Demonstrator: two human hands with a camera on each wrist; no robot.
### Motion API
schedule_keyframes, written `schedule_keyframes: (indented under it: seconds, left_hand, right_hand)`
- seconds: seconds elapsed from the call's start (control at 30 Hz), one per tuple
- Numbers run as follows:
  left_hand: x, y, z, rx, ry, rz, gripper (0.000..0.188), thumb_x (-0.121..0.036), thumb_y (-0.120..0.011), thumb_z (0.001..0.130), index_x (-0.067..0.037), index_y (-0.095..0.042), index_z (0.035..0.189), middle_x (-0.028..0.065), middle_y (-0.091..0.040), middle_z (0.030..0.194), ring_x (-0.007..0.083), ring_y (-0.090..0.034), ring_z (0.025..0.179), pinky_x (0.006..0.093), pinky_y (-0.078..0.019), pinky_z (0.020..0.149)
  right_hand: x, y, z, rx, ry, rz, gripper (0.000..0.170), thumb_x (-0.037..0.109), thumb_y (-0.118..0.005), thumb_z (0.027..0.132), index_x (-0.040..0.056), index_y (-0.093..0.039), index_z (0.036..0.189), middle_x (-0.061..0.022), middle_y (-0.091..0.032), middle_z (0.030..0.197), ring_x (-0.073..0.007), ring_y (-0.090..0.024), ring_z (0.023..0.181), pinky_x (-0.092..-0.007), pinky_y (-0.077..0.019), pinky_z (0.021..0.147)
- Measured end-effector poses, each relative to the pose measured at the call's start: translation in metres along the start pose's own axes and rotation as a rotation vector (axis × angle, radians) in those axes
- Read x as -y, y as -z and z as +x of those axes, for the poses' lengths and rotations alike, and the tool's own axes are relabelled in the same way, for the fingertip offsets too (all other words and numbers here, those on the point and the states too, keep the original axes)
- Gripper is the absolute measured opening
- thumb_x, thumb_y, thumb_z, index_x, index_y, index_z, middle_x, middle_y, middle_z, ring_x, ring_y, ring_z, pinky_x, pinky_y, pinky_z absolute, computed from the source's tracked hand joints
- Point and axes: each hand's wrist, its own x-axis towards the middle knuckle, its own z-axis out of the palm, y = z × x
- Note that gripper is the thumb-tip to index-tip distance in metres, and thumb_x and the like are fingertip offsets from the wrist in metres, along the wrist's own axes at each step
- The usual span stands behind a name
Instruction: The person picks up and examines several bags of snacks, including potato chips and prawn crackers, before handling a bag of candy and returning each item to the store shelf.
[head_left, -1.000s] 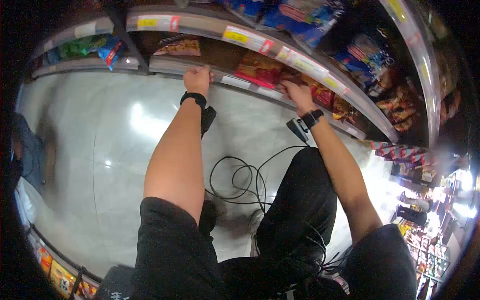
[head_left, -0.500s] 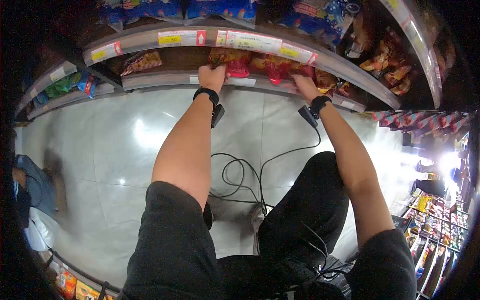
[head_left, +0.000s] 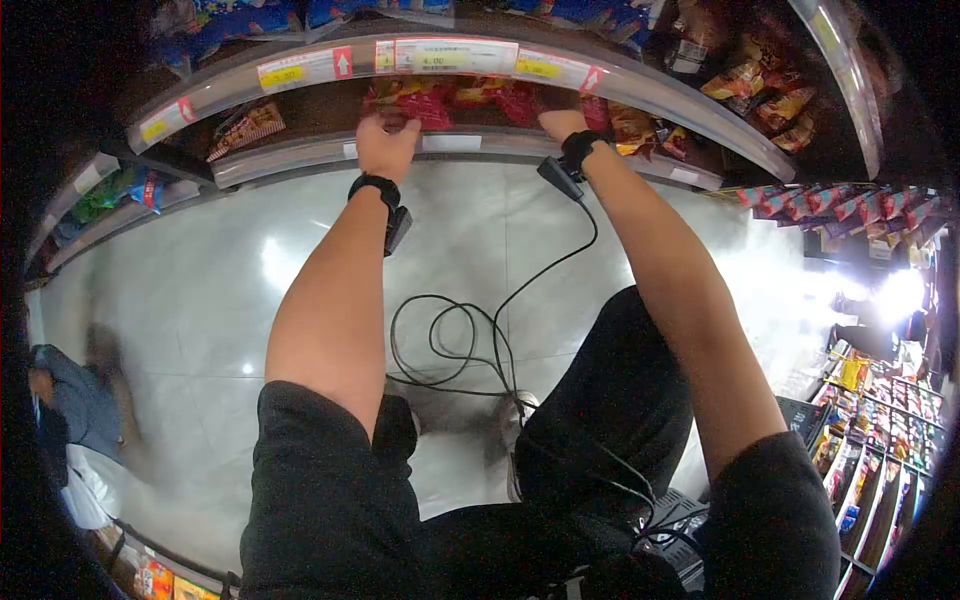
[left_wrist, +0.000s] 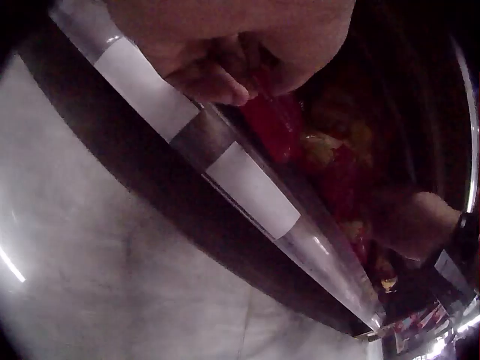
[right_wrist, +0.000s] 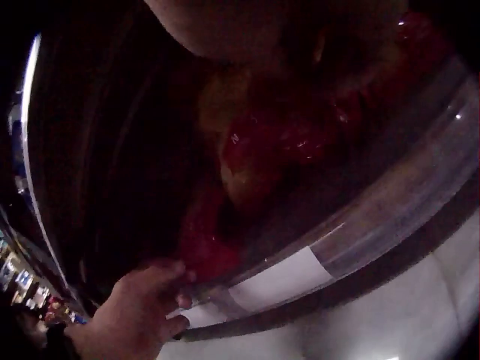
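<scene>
At the front of the low shelf, my left hand (head_left: 388, 147) pinches the edge of a red snack bag (head_left: 425, 108) with curled fingers. The left wrist view shows the red wrapper (left_wrist: 274, 124) coming out beside those fingers. Further right, my right hand (head_left: 563, 122) reaches in over the shelf lip at another red bag (head_left: 515, 104). In the right wrist view that hand is dark above shiny red and yellow packaging (right_wrist: 277, 142). Its fingertips are hidden, so I cannot tell whether they grip the bag.
A clear shelf lip (head_left: 300, 157) with white labels runs along the front. Above it curves a price-tag rail (head_left: 460, 58) with blue bags over it. A striped packet (head_left: 247, 130) lies to the left. A black cable (head_left: 450, 335) loops on the floor. Another person (head_left: 80, 400) is at far left.
The view has turned along the shelf. My left hand has come to the red bag from a bare stretch of shelf lip on its left. My right hand has reached deeper into the shelf.
</scene>
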Motion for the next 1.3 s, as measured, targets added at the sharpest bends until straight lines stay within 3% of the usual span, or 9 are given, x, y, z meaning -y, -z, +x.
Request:
schedule_keyframes:
  seconds: [0.23, 0.5, 0.6, 0.7, 0.77, 0.9, 0.97, 1.1, 1.3]
  left_hand:
    - [-0.012, -0.001, 0.003, -0.015, 0.103, 0.004, 0.032, -0.021, -0.078, 0.077, 0.002, -0.073, 0.099, 0.0163, -0.074, 0.095, 0.0294, -0.07, 0.089, 0.0385, -0.0515, 0.082]
    - [-0.004, -0.005, 0.004, -0.02, 0.172, -0.014, 0.032, -0.021, -0.075, 0.081, 0.004, -0.072, 0.1, 0.0119, -0.073, 0.084, 0.0198, -0.065, 0.069, 0.0357, -0.0501, 0.068]
    - [-0.002, -0.006, 0.005, 0.012, 0.244, 0.021, 0.035, -0.021, -0.076, 0.077, 0.004, -0.072, 0.1, 0.0203, -0.073, 0.098, 0.0335, -0.07, 0.095, 0.0386, -0.0506, 0.087]
    - [0.017, -0.014, 0.007, 0.022, 0.226, 0.052, 0.039, -0.022, -0.077, 0.076, 0.008, -0.07, 0.1, 0.0223, -0.073, 0.098, 0.0337, -0.069, 0.097, 0.0395, -0.0498, 0.089]
    - [0.055, -0.029, 0.014, -0.082, 0.189, 0.081, 0.043, -0.023, -0.077, 0.077, 0.01, -0.069, 0.103, 0.0216, -0.073, 0.095, 0.0322, -0.07, 0.09, 0.039, -0.0511, 0.084]
    - [0.001, -0.007, 0.005, 0.052, 0.356, -0.069, 0.048, -0.026, -0.077, 0.078, 0.012, -0.066, 0.105, 0.0182, -0.072, 0.089, 0.0281, -0.07, 0.073, 0.0377, -0.0533, 0.07]
    - [0.014, -0.016, 0.008, 0.031, 0.362, -0.16, 0.044, -0.026, -0.074, 0.081, 0.009, -0.067, 0.106, 0.0146, -0.072, 0.089, 0.0239, -0.068, 0.067, 0.0363, -0.0529, 0.063]
    - [-0.022, -0.017, 0.003, 0.251, 0.421, -0.502, 0.034, -0.025, -0.068, 0.088, 0.0, -0.068, 0.11, 0.0095, -0.073, 0.09, 0.0195, -0.068, 0.065, 0.0342, -0.0532, 0.058]
    - [-0.063, -0.013, 0.005, 0.341, 0.508, -0.484, 0.04, -0.032, -0.049, 0.098, -0.006, -0.063, 0.124, 0.0107, -0.068, 0.12, 0.0195, -0.072, 0.083, 0.0295, -0.0552, 0.068]
  right_hand:
    - [-0.007, 0.054, -0.006, -0.18, -0.158, 1.076, 0.043, 0.037, -0.05, 0.098, 0.0084, -0.06, 0.128, -0.0144, -0.064, 0.127, -0.0317, -0.063, 0.11, -0.0416, -0.0508, 0.094]
    - [-0.102, 0.143, -0.011, -0.571, -0.274, 0.946, 0.036, 0.036, -0.048, 0.098, 0.0081, -0.055, 0.121, -0.0131, -0.063, 0.11, -0.0322, -0.062, 0.098, -0.0491, -0.0565, 0.078]
    - [-0.05, 0.15, -0.048, -0.853, -0.396, 1.065, 0.03, 0.031, -0.049, 0.097, 0.0059, -0.054, 0.111, -0.0117, -0.062, 0.1, -0.0311, -0.059, 0.091, -0.0507, -0.0565, 0.073]
    - [-0.139, 0.196, -0.013, -0.615, -0.378, 1.3, 0.024, 0.027, -0.048, 0.096, 0.0058, -0.057, 0.105, -0.0103, -0.063, 0.099, -0.0282, -0.061, 0.084, -0.0477, -0.0561, 0.069]
    - [-0.169, 0.205, -0.001, -0.624, -0.276, 1.105, 0.026, 0.026, -0.044, 0.097, 0.0061, -0.061, 0.101, -0.0105, -0.066, 0.101, -0.0277, -0.063, 0.08, -0.0445, -0.0559, 0.068]
    - [-0.114, 0.198, -0.039, -0.657, -0.252, 0.757, 0.028, 0.026, -0.043, 0.097, 0.0055, -0.061, 0.105, -0.0131, -0.067, 0.103, -0.0277, -0.066, 0.083, -0.0399, -0.0572, 0.067]
    - [-0.065, 0.187, -0.058, -0.672, -0.364, 1.017, 0.03, 0.026, -0.043, 0.098, 0.0049, -0.06, 0.11, -0.0145, -0.067, 0.103, -0.0275, -0.067, 0.084, -0.0381, -0.059, 0.069]
    - [-0.027, 0.177, -0.089, -0.282, -0.365, 1.016, 0.029, 0.021, -0.053, 0.096, 0.0021, -0.055, 0.118, -0.0176, -0.064, 0.109, -0.0301, -0.067, 0.096, -0.0404, -0.0611, 0.078]
    - [0.027, 0.163, -0.157, 0.059, -0.324, 0.862, 0.033, 0.011, -0.059, 0.095, -0.0025, -0.053, 0.125, -0.0154, -0.06, 0.124, -0.0292, -0.061, 0.115, -0.0419, -0.058, 0.091]
